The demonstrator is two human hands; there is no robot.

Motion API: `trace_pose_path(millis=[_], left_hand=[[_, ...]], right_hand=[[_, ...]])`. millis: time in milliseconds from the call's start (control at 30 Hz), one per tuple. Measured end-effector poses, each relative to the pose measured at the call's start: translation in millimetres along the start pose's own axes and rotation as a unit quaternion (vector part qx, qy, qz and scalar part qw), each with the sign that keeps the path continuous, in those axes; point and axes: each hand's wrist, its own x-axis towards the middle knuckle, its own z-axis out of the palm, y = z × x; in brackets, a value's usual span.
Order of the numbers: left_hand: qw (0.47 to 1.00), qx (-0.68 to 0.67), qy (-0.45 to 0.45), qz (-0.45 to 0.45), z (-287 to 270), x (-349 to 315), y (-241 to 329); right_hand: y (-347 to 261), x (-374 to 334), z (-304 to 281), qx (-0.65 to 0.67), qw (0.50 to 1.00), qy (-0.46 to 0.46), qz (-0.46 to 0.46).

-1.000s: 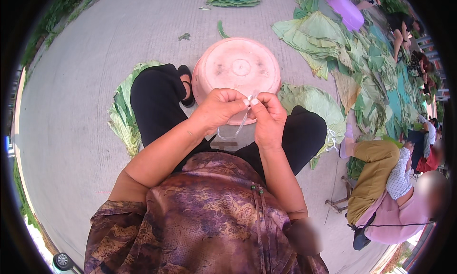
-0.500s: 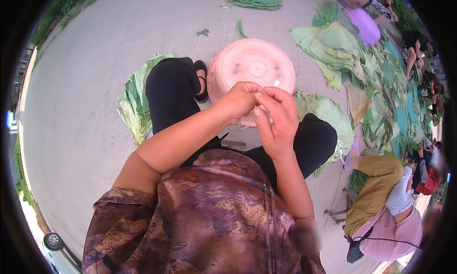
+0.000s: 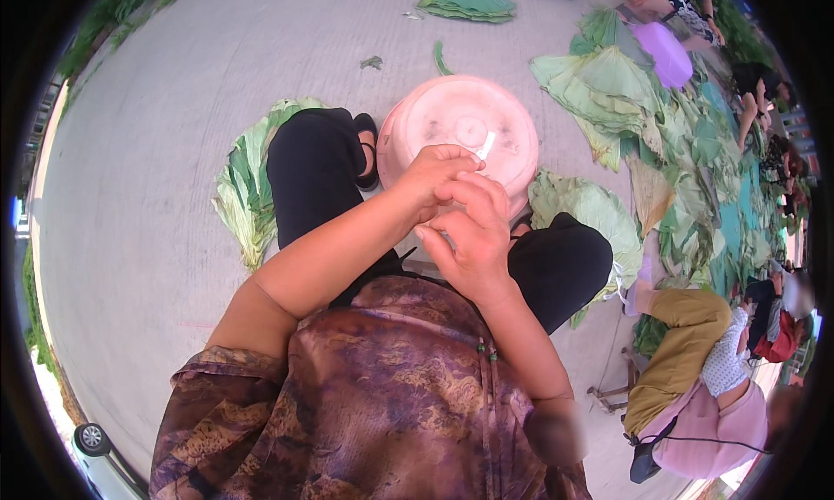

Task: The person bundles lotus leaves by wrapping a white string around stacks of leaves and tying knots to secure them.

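My left hand (image 3: 439, 177) is closed in a pinch, and a narrow white strip (image 3: 488, 144) sticks up from its fingertips. Close against it, my right hand (image 3: 476, 231) has its fingers curled inward; what lies between them, if anything, is hidden. Both hands are over the near rim of a pink round basin (image 3: 469, 109), which rests upside down on the ground between my legs. Scuffs and dark marks show on its bottom.
Large green leaves (image 3: 256, 183) lie beside my left leg, and a paler leaf stack (image 3: 582, 206) by my right knee. More leaf piles (image 3: 604, 87) spread along the right, near a purple basin (image 3: 665, 55). Other people sit there, one in a pink top (image 3: 712, 430) beside a low stool (image 3: 612, 391).
My right hand has shifted left and slightly down, its fingers curling more. The white strip now stands out longer beyond my left fingertips. My left hand has hardly moved.
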Motion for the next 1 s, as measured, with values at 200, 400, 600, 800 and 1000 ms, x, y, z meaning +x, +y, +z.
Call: trace_pose_path(millis=[200, 400, 600, 800, 1000], left_hand=[[0.992, -0.112, 0.001, 0.052, 10, -22, 7], [0.981, -0.134, -0.008, 0.138, 22, -29, 14], [0.981, -0.135, 0.001, 0.141, 26, -31, 20], [0.978, -0.153, 0.013, 0.142, 31, -30, 27], [0.973, -0.196, 0.004, 0.12, 28, -29, 32]], right_hand=[[12, -12, 3, 0.254, 0.902, 0.139, 0.319], [18, -13, 5, 0.473, 0.745, 0.038, 0.469], [18, -17, 1, 0.483, 0.746, 0.025, 0.459], [16, -22, 3, 0.481, 0.741, -0.037, 0.467], [15, -25, 7, 0.318, 0.876, 0.001, 0.363]])
